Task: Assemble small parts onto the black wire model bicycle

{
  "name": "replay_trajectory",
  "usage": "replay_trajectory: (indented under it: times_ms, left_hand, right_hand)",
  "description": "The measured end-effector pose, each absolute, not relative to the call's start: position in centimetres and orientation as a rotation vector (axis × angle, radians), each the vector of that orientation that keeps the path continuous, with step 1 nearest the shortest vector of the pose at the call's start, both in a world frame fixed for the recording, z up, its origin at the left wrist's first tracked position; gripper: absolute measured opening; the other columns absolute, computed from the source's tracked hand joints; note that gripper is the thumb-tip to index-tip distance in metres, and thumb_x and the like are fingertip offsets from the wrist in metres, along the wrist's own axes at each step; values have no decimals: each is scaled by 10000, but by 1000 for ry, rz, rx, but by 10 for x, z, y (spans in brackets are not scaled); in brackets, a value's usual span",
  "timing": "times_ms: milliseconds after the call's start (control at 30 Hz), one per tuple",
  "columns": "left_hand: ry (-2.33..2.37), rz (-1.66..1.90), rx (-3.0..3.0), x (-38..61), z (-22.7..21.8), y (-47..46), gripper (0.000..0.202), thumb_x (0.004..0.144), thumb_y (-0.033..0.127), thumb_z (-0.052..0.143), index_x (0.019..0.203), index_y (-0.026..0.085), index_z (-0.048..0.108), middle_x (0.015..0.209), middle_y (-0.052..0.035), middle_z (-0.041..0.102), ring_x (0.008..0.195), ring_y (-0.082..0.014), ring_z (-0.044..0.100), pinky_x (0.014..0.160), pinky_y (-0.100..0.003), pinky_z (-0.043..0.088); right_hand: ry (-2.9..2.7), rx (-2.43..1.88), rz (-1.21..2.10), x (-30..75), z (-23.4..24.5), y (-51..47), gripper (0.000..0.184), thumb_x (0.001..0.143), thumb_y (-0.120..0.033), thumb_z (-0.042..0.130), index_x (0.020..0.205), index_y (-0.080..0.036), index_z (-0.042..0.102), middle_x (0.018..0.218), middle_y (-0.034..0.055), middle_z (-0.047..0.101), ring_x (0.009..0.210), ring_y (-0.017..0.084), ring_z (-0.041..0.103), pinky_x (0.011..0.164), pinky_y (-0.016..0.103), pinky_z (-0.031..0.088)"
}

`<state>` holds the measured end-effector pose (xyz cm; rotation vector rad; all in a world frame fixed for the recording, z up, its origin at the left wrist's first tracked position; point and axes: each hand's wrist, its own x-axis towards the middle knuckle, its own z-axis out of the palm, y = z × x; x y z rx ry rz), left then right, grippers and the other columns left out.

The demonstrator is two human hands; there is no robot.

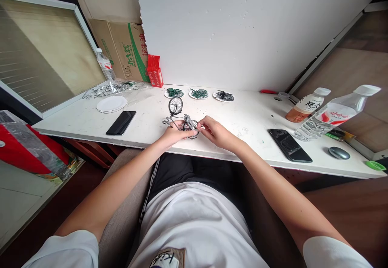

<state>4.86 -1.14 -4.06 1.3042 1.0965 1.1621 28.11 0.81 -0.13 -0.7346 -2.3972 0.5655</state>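
A small model bicycle (187, 119) is tilted above the front part of the white table, its spoked front wheel (175, 105) pointing up and away from me. My left hand (175, 134) is closed around it from the left, thumb across the lower side near the rear wheel. From the right, my right hand (214, 131) pinches with thumb and forefinger at the edge of that rear wheel. Whatever sits between those fingertips is too small to make out. Beyond the bicycle, dark green and black plastic parts lie on three small white plates (198, 94).
Loose part frames (113, 89), stacked white plates (112, 104) and a phone (121, 123) lie left. To the right are another phone (290, 145), a tea bottle (307, 105), a water bottle (336, 112) and a grey mouse (338, 152). A red box (154, 74) stands behind.
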Motion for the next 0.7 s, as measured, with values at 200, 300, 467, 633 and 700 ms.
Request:
replay_trajectory:
  times_ms: [200,300,467,633,700]
  left_hand:
    - [1134,1153,1331,52,-39,-13,501,608,416,1011,1001,187,799,986,-81,794,852,-236,709,672,-336,566]
    - [1142,1174,1364,52,-41,-13,469,595,384,1018,957,186,795,983,-86,798,879,-258,714,710,-358,577]
    - [1136,1199,1376,51,-45,-10,439,583,331,1028,921,191,785,994,-98,801,952,-310,727,811,-413,592]
    - [1142,1203,1448,51,-43,-11,430,598,322,1020,914,180,766,985,-94,800,960,-289,730,852,-391,590]
    - [1163,1190,1491,52,-41,-12,404,619,330,1002,893,172,751,958,-85,797,938,-268,730,827,-359,587]
  right_hand:
    - [-2391,-737,569,276,-9,10,187,1092,-341,482,1112,-210,614,1112,97,639,909,205,604,851,339,493]
    - [-2390,-744,570,276,-11,10,184,1086,-334,487,1109,-211,621,1106,95,642,903,203,602,851,339,495]
    - [-2374,-759,577,275,-10,9,185,1060,-324,522,1089,-201,657,1058,84,651,870,193,586,836,328,486]
    - [-2300,-821,679,273,-12,10,192,1017,-329,579,1040,-191,709,979,61,659,805,171,550,770,305,458]
    - [-2254,-844,759,273,-13,11,203,994,-341,600,1020,-182,724,930,45,644,779,162,530,745,300,445]
